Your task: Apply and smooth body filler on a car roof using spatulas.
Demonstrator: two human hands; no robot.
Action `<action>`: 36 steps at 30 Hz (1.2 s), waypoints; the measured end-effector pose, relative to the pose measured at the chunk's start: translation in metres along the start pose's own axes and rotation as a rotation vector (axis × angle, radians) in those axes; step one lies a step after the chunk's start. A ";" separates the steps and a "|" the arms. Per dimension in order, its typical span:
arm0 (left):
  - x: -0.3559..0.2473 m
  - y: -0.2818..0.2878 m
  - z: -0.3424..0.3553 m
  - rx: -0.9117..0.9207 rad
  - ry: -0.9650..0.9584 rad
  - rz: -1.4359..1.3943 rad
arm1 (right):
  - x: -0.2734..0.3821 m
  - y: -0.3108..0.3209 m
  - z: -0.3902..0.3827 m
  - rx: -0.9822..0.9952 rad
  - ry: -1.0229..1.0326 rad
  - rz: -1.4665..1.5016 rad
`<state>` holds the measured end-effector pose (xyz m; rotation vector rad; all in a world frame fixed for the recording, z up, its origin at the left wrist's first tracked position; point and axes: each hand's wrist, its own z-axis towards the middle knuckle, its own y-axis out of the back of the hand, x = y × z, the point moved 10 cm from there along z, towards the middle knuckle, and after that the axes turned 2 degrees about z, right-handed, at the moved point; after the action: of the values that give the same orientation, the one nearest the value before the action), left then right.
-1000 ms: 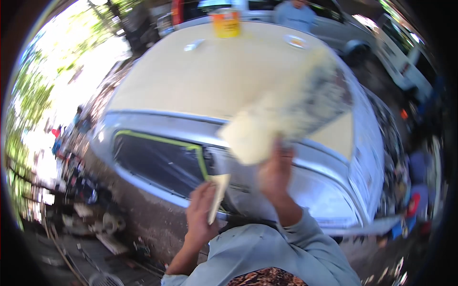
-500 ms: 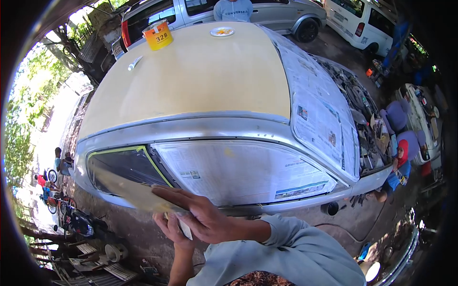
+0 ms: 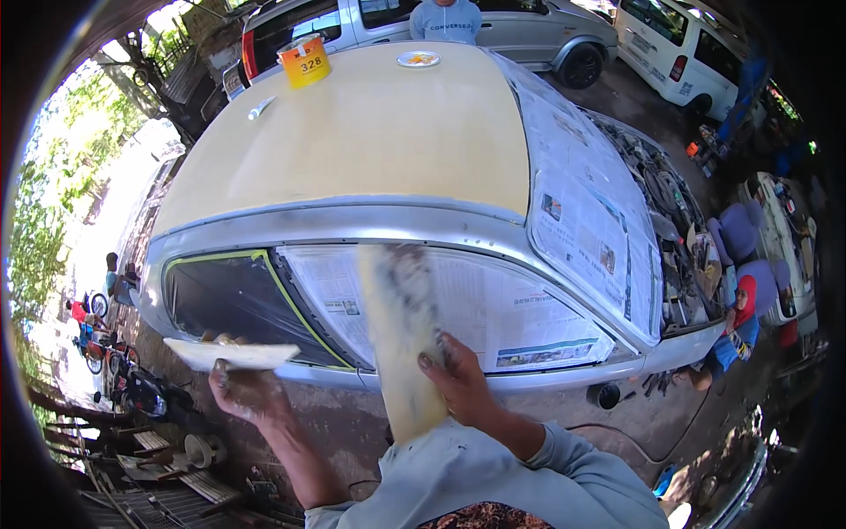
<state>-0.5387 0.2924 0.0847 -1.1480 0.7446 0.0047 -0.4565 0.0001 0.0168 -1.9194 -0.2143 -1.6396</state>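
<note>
My right hand (image 3: 458, 383) grips the side edge of a long, flat, cream-coloured board (image 3: 405, 344) with dark smudges, thumb across its face. The board stands almost upright in front of the car's papered side window. Farther left, my left hand (image 3: 247, 392) holds a thin, pale, flat plate (image 3: 233, 354) nearly edge-on, its thumb below and fingertips showing above. Whitish smears mark that hand. Ahead lies the car roof (image 3: 352, 141), coated in pale yellow filler. On it are a yellow-orange tin (image 3: 304, 66), a small white tube (image 3: 261, 108) and a round lid (image 3: 419, 59) with orange-yellow smears.
Newspaper (image 3: 582, 212) covers the windshield; dark film taped in yellow-green covers the rear side window (image 3: 229, 291). At right is an open engine bay (image 3: 661, 185). A person in a light blue top (image 3: 445, 22) stands beyond the roof; another wears a red head covering (image 3: 745, 295). A hose (image 3: 652, 450) crosses the ground.
My hands, close together before, are now apart: the left has moved left with the pale plate, the right rightward. The cream board has swung from pointing left to nearly upright.
</note>
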 end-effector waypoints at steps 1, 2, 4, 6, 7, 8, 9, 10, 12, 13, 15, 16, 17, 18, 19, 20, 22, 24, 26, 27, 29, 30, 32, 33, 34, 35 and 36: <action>0.021 -0.035 -0.005 0.309 0.147 -0.108 | 0.003 0.005 0.004 -0.079 0.026 0.223; 0.041 -0.044 -0.016 0.312 0.243 -0.167 | 0.001 0.000 0.005 -0.068 -0.026 0.280; 0.081 -0.068 -0.038 0.437 0.375 -0.281 | -0.006 -0.010 0.004 -0.040 -0.067 0.199; 0.120 -0.051 -0.055 0.233 0.417 -0.087 | -0.007 -0.025 0.005 0.009 -0.093 0.150; 0.128 -0.021 -0.070 -0.104 0.410 0.157 | -0.009 -0.031 0.004 0.033 -0.102 0.152; 0.146 0.000 -0.074 -0.007 0.440 0.240 | -0.009 -0.031 0.004 0.013 -0.090 0.111; 0.161 0.025 -0.077 0.081 0.465 0.325 | -0.010 -0.033 0.004 0.003 -0.080 0.069; 0.147 0.002 -0.083 0.062 0.447 0.328 | -0.012 -0.031 0.006 0.026 -0.091 0.068; 0.140 -0.055 -0.110 0.251 0.579 0.536 | 0.000 -0.004 0.010 -0.078 0.028 0.140; 0.146 -0.045 -0.113 0.314 0.574 0.519 | 0.004 -0.009 0.012 -0.029 0.018 0.139; 0.150 -0.033 -0.128 0.418 0.643 0.414 | 0.012 -0.005 0.019 -0.076 0.003 0.201; 0.150 -0.028 -0.133 0.450 0.676 0.469 | 0.011 -0.010 0.025 -0.041 -0.006 0.199; 0.151 -0.022 -0.139 0.479 0.710 0.523 | 0.003 -0.012 0.031 -0.035 -0.066 0.278; 0.154 -0.018 -0.150 0.542 0.730 0.358 | -0.002 -0.019 0.035 -0.029 -0.130 0.349; 0.144 -0.024 -0.148 0.543 0.715 0.341 | 0.019 -0.023 0.037 -0.051 -0.064 0.344; 0.143 -0.001 -0.131 0.431 0.649 0.439 | 0.034 -0.033 0.043 -0.026 0.001 0.365; 0.117 0.019 -0.092 0.130 0.552 0.400 | 0.035 -0.051 0.051 0.012 0.062 0.381; 0.076 -0.003 -0.049 0.129 0.432 0.119 | -0.005 -0.061 0.045 0.060 -0.053 0.136; 0.045 -0.005 -0.033 0.040 0.166 0.439 | -0.036 -0.096 0.037 0.155 -0.128 0.133; 0.058 0.007 -0.042 0.218 0.249 0.423 | -0.044 -0.111 0.037 0.186 -0.147 0.185; 0.059 0.010 -0.057 0.295 0.302 0.367 | -0.020 -0.126 0.055 0.242 -0.107 0.228; 0.070 0.023 -0.070 0.311 0.443 0.321 | -0.008 -0.120 0.069 0.207 -0.035 0.217; 0.049 0.052 -0.069 0.189 0.338 0.539 | 0.002 -0.116 0.086 0.148 0.007 0.207; 0.032 0.065 -0.062 0.081 0.245 0.749 | 0.006 -0.117 0.090 0.142 0.020 0.220; 0.023 0.084 -0.053 -0.080 0.284 0.604 | 0.006 -0.123 0.089 0.149 0.016 0.217; 0.011 0.102 -0.046 -0.221 0.299 0.535 | 0.004 -0.127 0.087 0.130 -0.003 0.246; -0.003 0.104 -0.037 -0.255 0.278 0.400 | 0.002 -0.129 0.083 0.112 -0.024 0.271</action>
<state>-0.5991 0.3087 -0.0062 -1.2368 1.2397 0.2879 -0.4483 0.1478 0.0569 -1.7970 -0.0513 -1.3970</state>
